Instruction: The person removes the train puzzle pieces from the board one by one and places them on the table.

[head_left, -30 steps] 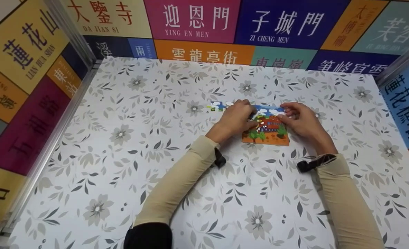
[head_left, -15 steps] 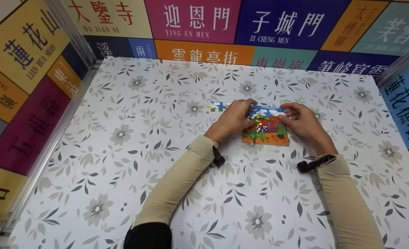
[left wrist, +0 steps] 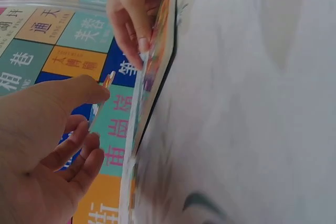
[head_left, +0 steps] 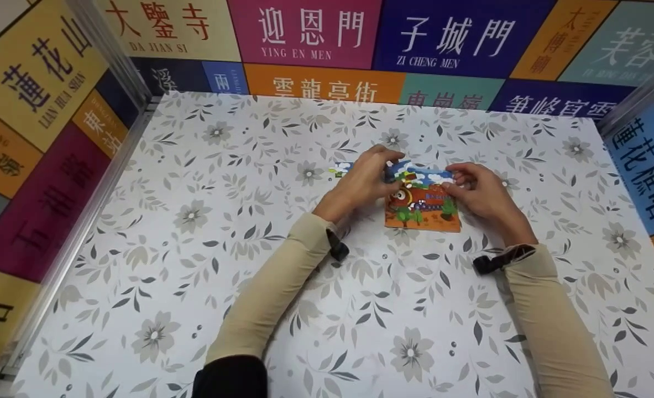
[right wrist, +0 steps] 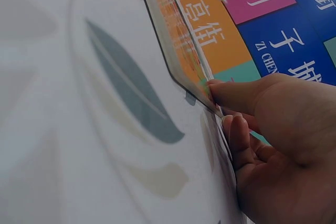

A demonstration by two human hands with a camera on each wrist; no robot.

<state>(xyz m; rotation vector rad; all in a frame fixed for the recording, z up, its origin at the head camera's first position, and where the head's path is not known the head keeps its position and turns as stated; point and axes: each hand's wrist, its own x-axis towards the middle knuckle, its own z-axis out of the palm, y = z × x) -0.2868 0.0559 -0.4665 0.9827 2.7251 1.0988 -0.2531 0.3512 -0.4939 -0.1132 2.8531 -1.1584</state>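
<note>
Smooth card puzzle point(head_left: 423, 205), matt cloth sleeves point(head_left: 267, 290)

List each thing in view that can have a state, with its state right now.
Left hand: pinching a puzzle piece.
Puzzle piece: raised, apart from the board.
Right hand: holding the picture puzzle's far right corner.
Picture puzzle: flat, picture side up; completeness unclear.
Other pieces: on the table, partly hidden by the left hand.
Floral tabletop: flat.

A white, grey-flowered tabletop point(head_left: 155, 265) fills the centre. Multicoloured rectangular wall panels with Chinese lettering point(head_left: 443, 38) (some romanised beneath) line the top, left and right edges.
</note>
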